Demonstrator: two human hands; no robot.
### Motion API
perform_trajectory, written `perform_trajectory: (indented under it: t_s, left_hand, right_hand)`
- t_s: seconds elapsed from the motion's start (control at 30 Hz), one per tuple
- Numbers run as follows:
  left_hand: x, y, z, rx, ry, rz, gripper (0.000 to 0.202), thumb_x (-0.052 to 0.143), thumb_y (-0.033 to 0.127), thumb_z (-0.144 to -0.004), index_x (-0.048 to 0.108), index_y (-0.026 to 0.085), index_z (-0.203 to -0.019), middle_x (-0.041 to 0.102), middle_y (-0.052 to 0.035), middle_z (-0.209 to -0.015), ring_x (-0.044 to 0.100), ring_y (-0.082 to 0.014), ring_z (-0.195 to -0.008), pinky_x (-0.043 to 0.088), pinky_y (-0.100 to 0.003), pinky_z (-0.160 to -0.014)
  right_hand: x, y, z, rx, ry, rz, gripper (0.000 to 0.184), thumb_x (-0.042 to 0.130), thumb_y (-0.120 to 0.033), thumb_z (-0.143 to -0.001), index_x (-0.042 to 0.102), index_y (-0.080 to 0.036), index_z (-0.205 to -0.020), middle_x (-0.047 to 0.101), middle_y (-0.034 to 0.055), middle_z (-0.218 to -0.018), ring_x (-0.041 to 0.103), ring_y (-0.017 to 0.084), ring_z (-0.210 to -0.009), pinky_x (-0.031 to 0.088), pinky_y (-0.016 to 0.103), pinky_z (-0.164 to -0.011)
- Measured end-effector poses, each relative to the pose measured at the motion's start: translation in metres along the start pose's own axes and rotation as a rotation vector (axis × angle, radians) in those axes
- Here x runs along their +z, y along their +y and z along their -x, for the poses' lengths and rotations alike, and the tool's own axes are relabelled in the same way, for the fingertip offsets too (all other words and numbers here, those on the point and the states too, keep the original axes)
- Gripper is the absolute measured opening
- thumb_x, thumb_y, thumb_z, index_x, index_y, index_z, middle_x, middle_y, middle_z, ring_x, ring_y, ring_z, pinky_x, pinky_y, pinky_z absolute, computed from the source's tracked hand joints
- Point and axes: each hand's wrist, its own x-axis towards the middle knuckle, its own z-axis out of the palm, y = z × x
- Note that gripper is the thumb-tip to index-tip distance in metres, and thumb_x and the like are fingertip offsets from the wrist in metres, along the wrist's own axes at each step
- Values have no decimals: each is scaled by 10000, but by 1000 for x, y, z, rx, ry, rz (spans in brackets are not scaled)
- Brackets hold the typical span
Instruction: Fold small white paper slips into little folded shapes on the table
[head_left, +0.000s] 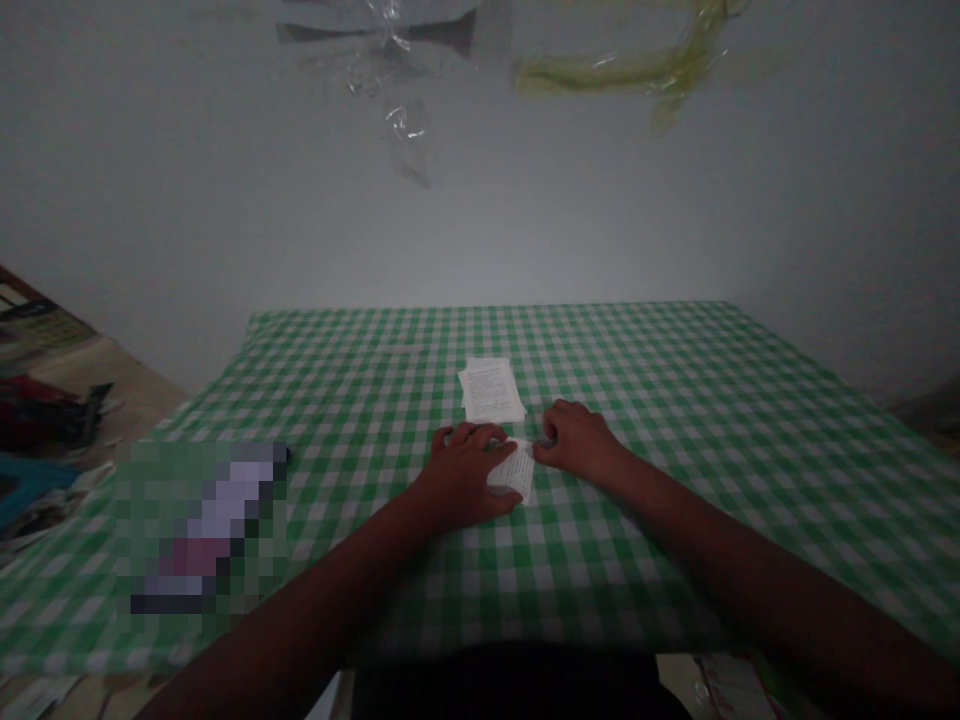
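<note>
Left hand (466, 472) flat on printed slip (517, 468), right hand (576, 440) pinching its edge; print unreadable

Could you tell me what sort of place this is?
Probably a dim room in a home. A green checked tablecloth covers a table before a plain white wall, clear plastic bags hang on that wall, and clutter lies on the floor at the left.
</note>
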Motion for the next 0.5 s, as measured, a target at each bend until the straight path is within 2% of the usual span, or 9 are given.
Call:
perform_trajectory:
  t_s: [0.23, 0.5]
  left_hand:
    - [-1, 1, -1, -11, -10, 11, 638, 688, 543, -732, 561, 286, -1302, 525, -52, -1370, 432, -329, -1238, 269, -555, -1039]
    - [-2, 1, -1, -24, -18, 2, 632, 694, 549, -729, 569, 297, -1295, 521, -48, -1378, 426, -321, -1245, 269, -533, -1043]
  right_hand:
    - [0, 3, -5, 59, 58, 12, 251, 692, -357, -742, 506, -198, -687, 573, 36, -827, 519, 199, -800, 274, 297, -586]
    - [-3, -14, 28, -111, -6, 15, 233, 681, -375, -748, 533, -195, -754, 578, 30, -887, 534, 214, -876, 311, 313, -656]
